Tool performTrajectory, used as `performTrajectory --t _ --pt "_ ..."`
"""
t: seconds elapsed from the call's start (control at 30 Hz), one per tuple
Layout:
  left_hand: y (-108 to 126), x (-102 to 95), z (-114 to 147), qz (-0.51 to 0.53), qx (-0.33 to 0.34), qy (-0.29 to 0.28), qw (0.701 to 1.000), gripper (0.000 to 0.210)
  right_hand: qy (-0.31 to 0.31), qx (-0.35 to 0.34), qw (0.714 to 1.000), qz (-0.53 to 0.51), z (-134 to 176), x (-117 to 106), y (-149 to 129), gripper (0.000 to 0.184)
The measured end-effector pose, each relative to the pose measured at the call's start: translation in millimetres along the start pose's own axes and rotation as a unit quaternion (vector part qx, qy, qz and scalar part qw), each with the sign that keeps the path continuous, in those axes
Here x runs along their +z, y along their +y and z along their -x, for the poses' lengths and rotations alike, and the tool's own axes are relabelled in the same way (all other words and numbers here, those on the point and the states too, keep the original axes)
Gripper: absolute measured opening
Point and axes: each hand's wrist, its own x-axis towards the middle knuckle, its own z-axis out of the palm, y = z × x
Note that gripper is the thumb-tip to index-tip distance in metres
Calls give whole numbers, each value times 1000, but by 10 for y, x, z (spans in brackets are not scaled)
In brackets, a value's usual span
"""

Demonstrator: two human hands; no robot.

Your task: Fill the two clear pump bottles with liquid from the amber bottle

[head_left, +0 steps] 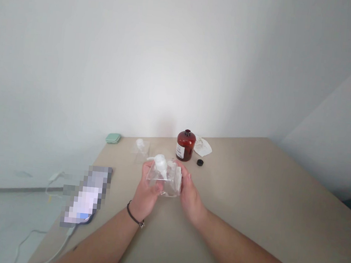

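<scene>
Clear plastic makes the box (169, 188) that the left hand (147, 197) and right hand (192, 201) hold from both sides, maybe against wobbling; a brown bottle (188, 144) stands past them.

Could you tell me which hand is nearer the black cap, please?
Right: the right hand is on the near side of the black cap; the left hand is farther away, leftward.

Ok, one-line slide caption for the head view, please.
Left hand and right hand hold a clear, boxy plastic container before an uncapped, reddish-brown bottle and a round black cap.
</scene>
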Motion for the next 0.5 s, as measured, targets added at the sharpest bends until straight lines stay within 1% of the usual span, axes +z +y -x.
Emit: performTrajectory --t 0.13,0.2,0.27,0.33,0.4,0.5 --pt "3 9 -22 -10 -12 -3 1000 80 -16 -38 999 28 36 -74 -50 65" --pt "15 17 -31 -15 -24 15 999 84 -20 -64 996 61 51 -109 -90 62" --pt "24 22 -31 -20 -28 41 999 83 -20 -96 991 92 59 -131 -125 59" --pt "24 23 -23 -26 -28 57 998 75 -23 -125 985 115 60 -140 -148 57" --pt "12 21 -10 -33 -26 49 998 74 -33 -142 980 138 59 -137 -159 56" --pt "-11 20 1 -51 -2 48 998 84 -45 -149 972 175 59 -122 -170 54"
